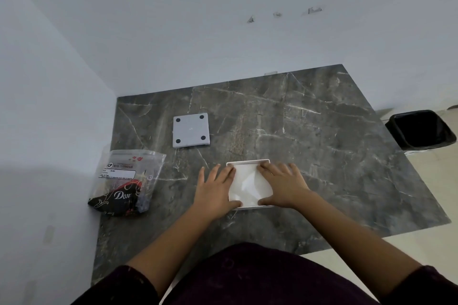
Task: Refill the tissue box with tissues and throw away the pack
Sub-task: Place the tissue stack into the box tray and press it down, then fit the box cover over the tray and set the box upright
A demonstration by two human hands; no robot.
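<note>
1. the tissue box sits open side up near the front middle of the dark marble table, with a stack of white tissues inside it. both hands press flat on the stack: the left hand covers its left edge, the right hand its right edge. neither hand is clenched or grasping; the fingers lie spread and flat, pushing down.

2. the tissues look soft, light and springy, so they likely puff back up if let go. they are best pressed at the edges and corners, as now, so the middle fold stays free.

3. the box looks like stiff white plastic, light and smooth, and may slide on the polished stone; it is safest held by its side walls.

4. the box is close to square, so i cannot tell a clear long axis. its opening faces up, and its edges sit slightly turned against the table's edges.

5. the base plate, grey with four dark feet showing, lies feet up farther back and to the left, well apart from the box.

6. the pack, thin crinkly plastic, lies at the table's left edge, looking empty and limp. its long axis runs front to back; any pinch will lift it.

7. the black bin stands on the floor beyond the table's right side.
</note>
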